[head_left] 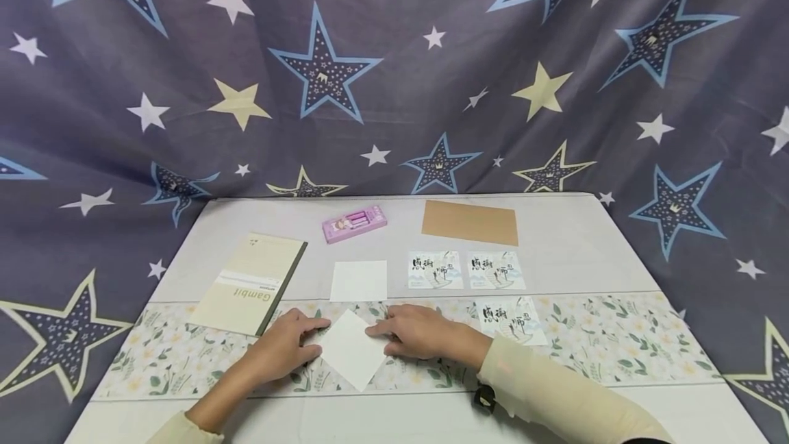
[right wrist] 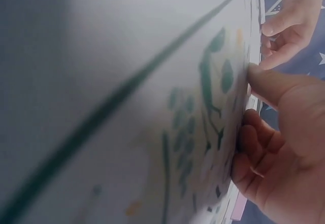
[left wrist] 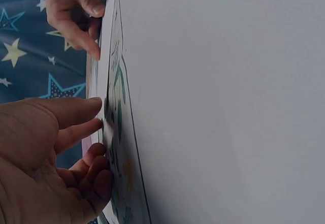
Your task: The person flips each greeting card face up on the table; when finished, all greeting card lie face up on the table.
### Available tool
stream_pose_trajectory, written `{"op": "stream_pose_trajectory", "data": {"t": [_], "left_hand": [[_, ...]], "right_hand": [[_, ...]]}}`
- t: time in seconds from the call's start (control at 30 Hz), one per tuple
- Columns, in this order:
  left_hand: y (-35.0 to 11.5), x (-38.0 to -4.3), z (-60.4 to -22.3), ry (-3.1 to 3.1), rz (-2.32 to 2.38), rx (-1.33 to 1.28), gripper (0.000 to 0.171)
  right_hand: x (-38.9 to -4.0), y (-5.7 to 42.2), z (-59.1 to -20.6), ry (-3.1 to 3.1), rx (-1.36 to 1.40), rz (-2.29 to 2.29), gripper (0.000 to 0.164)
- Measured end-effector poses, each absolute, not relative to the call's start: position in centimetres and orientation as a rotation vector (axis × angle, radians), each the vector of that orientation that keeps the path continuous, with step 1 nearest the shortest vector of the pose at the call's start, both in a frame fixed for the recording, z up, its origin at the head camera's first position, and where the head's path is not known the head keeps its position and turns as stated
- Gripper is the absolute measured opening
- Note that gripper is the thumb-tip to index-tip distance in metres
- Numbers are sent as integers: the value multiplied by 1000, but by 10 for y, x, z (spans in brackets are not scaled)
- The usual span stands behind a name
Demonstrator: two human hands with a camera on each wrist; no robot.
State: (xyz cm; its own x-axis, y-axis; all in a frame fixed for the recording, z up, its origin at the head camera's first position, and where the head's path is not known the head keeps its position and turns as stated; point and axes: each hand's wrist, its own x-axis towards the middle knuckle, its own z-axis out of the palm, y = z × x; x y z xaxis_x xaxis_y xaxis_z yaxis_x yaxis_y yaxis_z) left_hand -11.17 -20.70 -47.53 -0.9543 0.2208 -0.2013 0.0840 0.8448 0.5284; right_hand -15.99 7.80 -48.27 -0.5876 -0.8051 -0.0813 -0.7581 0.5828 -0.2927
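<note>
A white square of paper [head_left: 353,349] lies on the floral strip of the table, turned so that one corner points toward me. Along its left side, my left hand [head_left: 280,348] rests with thumb and index finger extended and spread, their tips at the paper's edge. On the opposite side my right hand [head_left: 425,333] touches the paper with its index finger, the thumb tip close to the lower right edge. In the left wrist view the other fingers of the left hand [left wrist: 45,158] are loosely bent against the tabletop. The right wrist view shows the right hand [right wrist: 289,132] similarly low.
Another white sheet [head_left: 359,281] lies just beyond. Three printed cards with calligraphy [head_left: 435,270] are at the right, one near my right forearm. A cream notebook [head_left: 249,283] lies left, a purple pen box [head_left: 354,224] and brown envelope-like sheet [head_left: 470,223] farther back. A starry curtain [head_left: 394,88] hangs behind.
</note>
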Motion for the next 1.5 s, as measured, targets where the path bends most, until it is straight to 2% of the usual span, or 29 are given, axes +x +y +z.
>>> {"op": "stream_pose_trajectory", "data": {"t": [0.3, 0.7, 0.97, 1.23, 1.5], "left_hand": [[-201, -108, -475, 2729, 834, 249, 40], [-204, -123, -473, 2675, 950, 306, 26], [-203, -128, -471, 2603, 1005, 233, 15], [-203, -130, -463, 2511, 1062, 140, 9], [-205, -136, -454, 2551, 1128, 269, 7]], "right_hand": [[-153, 80, -486, 2573, -1246, -371, 45], [-159, 80, -487, 2585, -1256, -373, 46], [-162, 81, -485, 2567, -1263, -388, 47], [-170, 92, -479, 2473, -1190, -694, 56], [-179, 108, -474, 2285, -1023, -1028, 39]]}}
